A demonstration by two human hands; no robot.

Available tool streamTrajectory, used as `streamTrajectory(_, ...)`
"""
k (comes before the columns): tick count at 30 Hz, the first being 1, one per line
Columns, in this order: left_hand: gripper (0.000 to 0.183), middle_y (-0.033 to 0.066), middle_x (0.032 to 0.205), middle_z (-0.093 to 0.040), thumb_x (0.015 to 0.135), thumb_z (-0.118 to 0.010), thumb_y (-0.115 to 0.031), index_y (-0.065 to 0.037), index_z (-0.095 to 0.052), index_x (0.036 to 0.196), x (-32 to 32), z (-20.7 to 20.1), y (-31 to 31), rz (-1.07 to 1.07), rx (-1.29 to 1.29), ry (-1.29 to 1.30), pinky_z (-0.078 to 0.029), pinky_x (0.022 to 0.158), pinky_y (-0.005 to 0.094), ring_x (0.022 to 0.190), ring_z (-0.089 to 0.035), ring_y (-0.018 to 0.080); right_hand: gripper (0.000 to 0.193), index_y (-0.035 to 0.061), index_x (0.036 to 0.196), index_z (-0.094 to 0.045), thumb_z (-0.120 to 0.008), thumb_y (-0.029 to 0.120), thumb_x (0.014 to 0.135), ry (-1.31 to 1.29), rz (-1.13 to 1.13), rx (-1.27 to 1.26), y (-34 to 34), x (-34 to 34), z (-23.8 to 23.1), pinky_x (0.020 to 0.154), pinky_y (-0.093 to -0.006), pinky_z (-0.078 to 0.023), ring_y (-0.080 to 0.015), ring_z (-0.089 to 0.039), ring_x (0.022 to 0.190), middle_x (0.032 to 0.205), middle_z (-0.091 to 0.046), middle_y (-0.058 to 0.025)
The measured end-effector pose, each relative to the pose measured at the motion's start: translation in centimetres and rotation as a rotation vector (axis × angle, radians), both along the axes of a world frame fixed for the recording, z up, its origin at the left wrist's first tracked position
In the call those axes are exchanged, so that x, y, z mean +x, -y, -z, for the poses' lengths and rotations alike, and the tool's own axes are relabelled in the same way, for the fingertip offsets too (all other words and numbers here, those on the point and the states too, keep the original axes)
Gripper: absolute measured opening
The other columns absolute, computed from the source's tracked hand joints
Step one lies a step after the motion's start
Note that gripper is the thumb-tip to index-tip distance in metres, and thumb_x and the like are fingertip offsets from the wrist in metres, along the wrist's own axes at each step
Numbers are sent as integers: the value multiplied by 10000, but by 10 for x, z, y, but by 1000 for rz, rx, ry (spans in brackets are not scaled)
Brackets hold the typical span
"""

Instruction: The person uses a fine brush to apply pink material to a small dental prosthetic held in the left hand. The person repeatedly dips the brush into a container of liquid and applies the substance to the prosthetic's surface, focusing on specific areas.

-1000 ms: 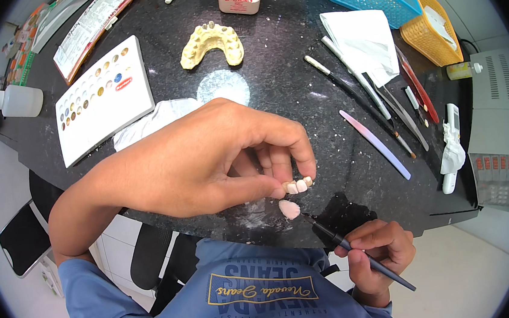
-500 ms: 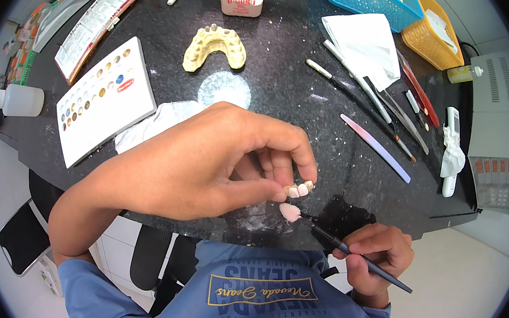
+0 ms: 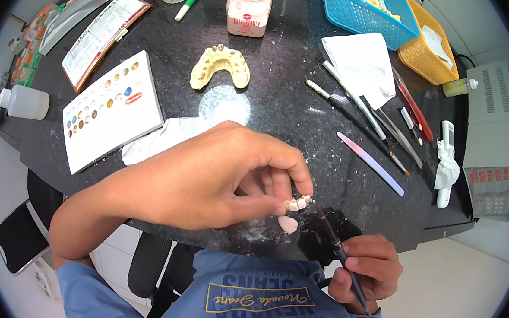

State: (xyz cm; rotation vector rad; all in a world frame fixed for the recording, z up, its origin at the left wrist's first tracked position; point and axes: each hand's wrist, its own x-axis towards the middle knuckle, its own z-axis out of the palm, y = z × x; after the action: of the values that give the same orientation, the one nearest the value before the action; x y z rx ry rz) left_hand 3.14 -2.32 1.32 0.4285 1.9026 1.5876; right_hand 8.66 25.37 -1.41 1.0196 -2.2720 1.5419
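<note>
Over the front of the dark table, my left hand (image 3: 226,176) pinches a dental bridge (image 3: 298,204), a short row of whitish tooth crowns, between thumb and fingers. Just below it lies a small mound of pale pink paste or powder (image 3: 287,224). My right hand (image 3: 369,264), at the table's front edge, is closed around a slim dark-handled tool (image 3: 343,259). Its thin tip points up to the right end of the bridge; whether they touch I cannot tell. A yellowish dental cast (image 3: 220,67) with a few dark stumps stands farther back.
A jar of pink powder (image 3: 249,8) stands behind the cast. A white shade board (image 3: 112,120) and a squeeze bottle (image 3: 27,102) are at left. On the right lie a pink-purple file (image 3: 371,164), several slim tools, a white napkin (image 3: 360,65) and a blue basket (image 3: 369,15).
The dark tool's tip has left the pink mound and swung up and right to the bridge's side. My right hand has turned the handle steeper. The tabletop sits slightly lower in view.
</note>
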Motion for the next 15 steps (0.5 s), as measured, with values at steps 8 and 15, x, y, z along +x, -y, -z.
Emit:
streamTrajectory(8,287,100,968,-700,804,-687,66,-16,-688,1079,1,3,1,-5,26,-21,-606,727,272,843,-704,157,291,45,915,-613,-804,44,694,6,1,55,2,-2,-1,581,-285,-558,-236,-692,680,823,-663,-116)
streamTrajectory(15,292,96,967,-702,801,-691,63,-18,-688,1082,1,2,1,4,14,-25,-606,725,273,851,-703,156,302,43,914,-617,-809,39,681,14,-9,75,0,-3,-2,596,-287,-564,-242,-692,686,845,-670,-127)
